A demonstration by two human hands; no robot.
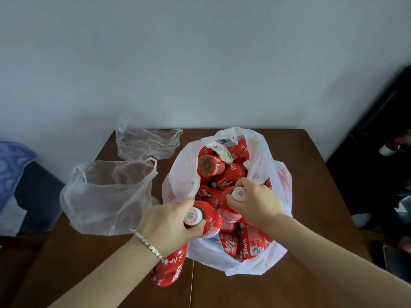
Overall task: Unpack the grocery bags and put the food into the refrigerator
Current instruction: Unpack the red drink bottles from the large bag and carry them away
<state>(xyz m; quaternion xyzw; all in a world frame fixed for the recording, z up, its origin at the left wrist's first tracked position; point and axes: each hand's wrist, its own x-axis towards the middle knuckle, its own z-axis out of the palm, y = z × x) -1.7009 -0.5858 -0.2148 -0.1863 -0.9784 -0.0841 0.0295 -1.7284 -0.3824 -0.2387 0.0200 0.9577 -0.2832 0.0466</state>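
Brown counter (pixel 311 174) against a pale wall, carrying everything. Right of centre on it, white grocery bag (pixel 184 165), mouth wide open, packed with red-labelled drink bottles lying at all angles. Left of that, nearer clear bag (pixel 106 196) and farther clear bag (pixel 146 143), both slack and seemingly emptied. No refrigerator in view.

Left hand (pixel 164 221): fingers curled round the neck and white cap of a red bottle (pixel 209 221) at the near-left lip of the bag. Right hand (pixel 258 201): likewise closed over the capped top of a second bottle (pixel 229 210), deeper in the middle of the heap. Under the left wrist, a third red bottle (pixel 171 267) near the front of the counter; held or merely lying there, cannot tell. Thin silver bracelet (pixel 151 245) on that wrist.

Judged as the start of a two-bottle lift, with most of the unpacking yet to do.

- Draw each bottle straight up, clear of the thin plastic rim, not sideways through it.
- Grip low on the neck rather than on the cap alone; better hold against a slip.
- Go slowly with the right one: probably wedged among neighbours, so expect rolling and settling in the heap.
- Watch for film clinging and riding up with the left one; pause and shake loose if so.
- Carry upright, one per hand, no more.
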